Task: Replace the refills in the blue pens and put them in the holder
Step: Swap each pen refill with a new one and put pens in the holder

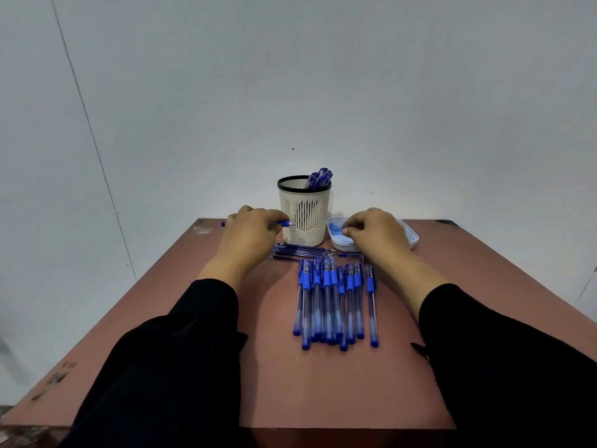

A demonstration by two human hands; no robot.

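My left hand (250, 232) grips a blue pen (284, 224) that lies level, its tip pointing right at the white slotted holder (304, 215). A few capped blue pens (319, 177) stand in that holder. My right hand (376, 232) hovers over a shallow white tray (332, 229) with curled fingers; what it holds, if anything, is hidden. Several loose thin refills (303, 252) lie in front of the holder. A row of several capped blue pens (336, 302) lies nearer me on the table.
The reddish-brown table (323, 383) stands against a plain pale wall. Its far edge runs just behind the holder and tray. Bare tabletop lies to the left of the pen row and along the front edge.
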